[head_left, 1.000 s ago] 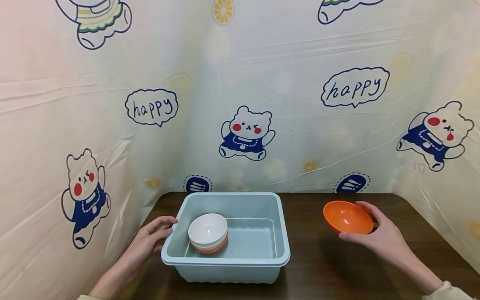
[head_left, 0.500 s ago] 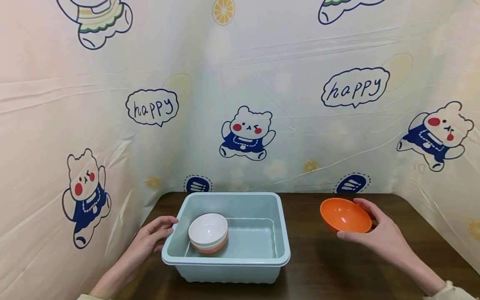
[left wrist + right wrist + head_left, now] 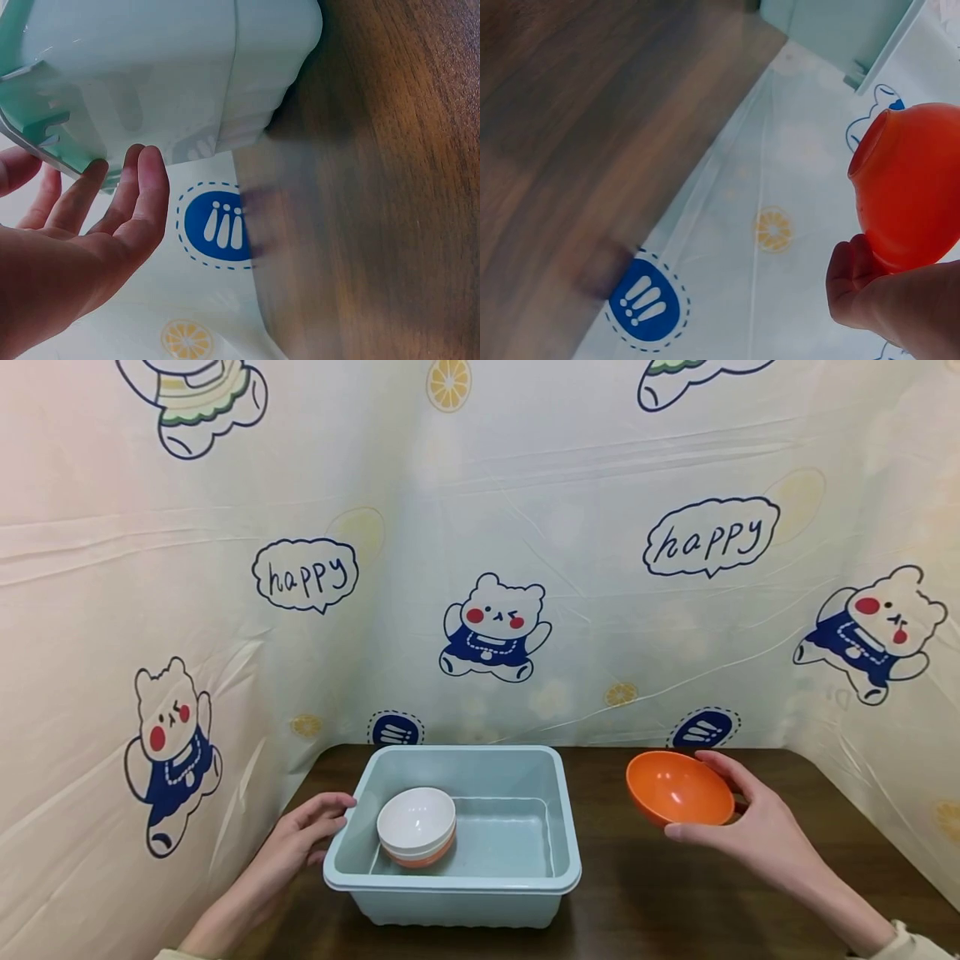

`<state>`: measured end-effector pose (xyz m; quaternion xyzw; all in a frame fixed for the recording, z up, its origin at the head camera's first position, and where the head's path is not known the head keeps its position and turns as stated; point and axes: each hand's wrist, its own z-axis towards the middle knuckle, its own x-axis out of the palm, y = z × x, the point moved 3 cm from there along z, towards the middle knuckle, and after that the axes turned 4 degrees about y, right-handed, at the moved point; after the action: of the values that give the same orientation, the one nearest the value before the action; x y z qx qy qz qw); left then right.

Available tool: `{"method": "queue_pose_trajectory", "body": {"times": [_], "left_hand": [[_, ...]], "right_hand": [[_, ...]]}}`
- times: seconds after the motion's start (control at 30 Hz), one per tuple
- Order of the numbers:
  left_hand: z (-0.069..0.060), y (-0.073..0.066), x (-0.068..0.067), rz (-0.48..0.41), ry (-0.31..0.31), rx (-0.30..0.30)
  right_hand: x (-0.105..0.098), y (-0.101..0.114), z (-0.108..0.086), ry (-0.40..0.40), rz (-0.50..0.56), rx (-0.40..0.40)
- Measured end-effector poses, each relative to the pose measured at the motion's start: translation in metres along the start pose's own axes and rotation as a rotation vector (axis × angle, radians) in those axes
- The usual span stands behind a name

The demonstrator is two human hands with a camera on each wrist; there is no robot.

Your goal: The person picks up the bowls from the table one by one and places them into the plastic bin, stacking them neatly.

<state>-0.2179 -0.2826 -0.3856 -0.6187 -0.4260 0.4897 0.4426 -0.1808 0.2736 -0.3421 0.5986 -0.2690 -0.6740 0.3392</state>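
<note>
My right hand [image 3: 757, 827] holds an orange bowl [image 3: 678, 785] above the table, thumb at its near side and fingers at the far side. The bowl tilts, its hollow facing me; the right wrist view shows its rounded outside [image 3: 911, 184] and foot. My left hand [image 3: 300, 831] touches the left rim of a pale blue-green basin [image 3: 457, 908] with loosely bent fingers. In the left wrist view, its fingertips [image 3: 152, 161] lie at the basin's rim and outer wall. Inside the basin, to the left, a white bowl [image 3: 416, 818] tops a stack with an orange bowl [image 3: 420, 860] lower down.
The basin stands on a dark wood table [image 3: 645, 902], left of centre. A pale printed cloth [image 3: 592, 635] with bears and orange slices hangs behind the table and on both sides.
My right hand has carried the orange bowl a little to the left and slightly upward. The left hand, the basin and the stacked bowls stay where they were.
</note>
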Motion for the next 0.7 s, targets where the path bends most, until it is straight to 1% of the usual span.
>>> {"method": "queue_pose_trajectory", "body": {"times": [0.2,0.47,0.7], "left_hand": [[-0.002,0.000,0.001,-0.013,-0.011,-0.015],[-0.001,0.001,-0.001,-0.023,0.001,-0.003],[0.000,0.003,-0.001,-0.020,0.013,-0.004]], "right_hand": [[0.002,0.009,-0.001,0.015,0.041,-0.026],[0.002,0.018,0.000,-0.002,0.037,-0.076],[0.006,0.030,0.001,0.017,0.038,-0.099]]}}
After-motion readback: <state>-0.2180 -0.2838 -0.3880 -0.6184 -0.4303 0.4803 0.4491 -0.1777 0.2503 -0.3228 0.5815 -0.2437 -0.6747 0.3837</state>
